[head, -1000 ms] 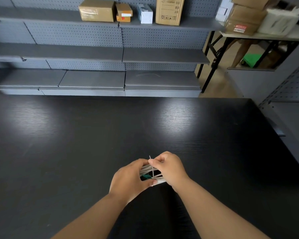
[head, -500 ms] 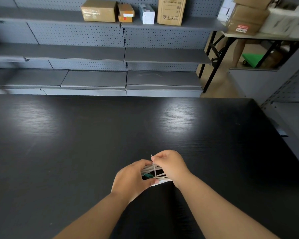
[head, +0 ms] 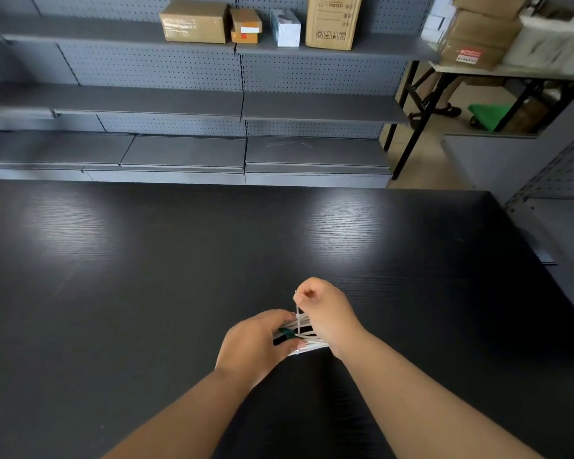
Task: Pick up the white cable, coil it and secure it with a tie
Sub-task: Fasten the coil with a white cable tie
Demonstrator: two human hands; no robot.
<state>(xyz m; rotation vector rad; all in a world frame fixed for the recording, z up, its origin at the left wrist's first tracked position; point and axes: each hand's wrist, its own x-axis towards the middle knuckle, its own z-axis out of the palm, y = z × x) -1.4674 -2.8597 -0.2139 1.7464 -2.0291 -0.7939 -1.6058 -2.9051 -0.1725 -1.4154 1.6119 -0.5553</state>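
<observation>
The white cable [head: 307,342] is wound into a small flat coil, held just above the black table [head: 146,276] near its front middle. My left hand [head: 256,342] grips the coil's left side, fingers wrapped over the strands; a dark green part shows between them. A thin white tie [head: 298,318] runs straight up across the coil. My right hand [head: 325,309] pinches the tie's upper end between thumb and forefinger, above and right of the coil. Most of the coil is hidden by both hands.
Grey pegboard shelving [head: 179,104] stands behind the table, with cardboard boxes [head: 194,24] on its top shelf. A folding table [head: 511,71] stacked with boxes is at the back right, a person's foot under it. The black table's right edge runs diagonally at the right.
My right hand has risen away from the coil, drawing the tie's free end upward so a longer stretch of tie shows. My left hand keeps its grip on the coil.
</observation>
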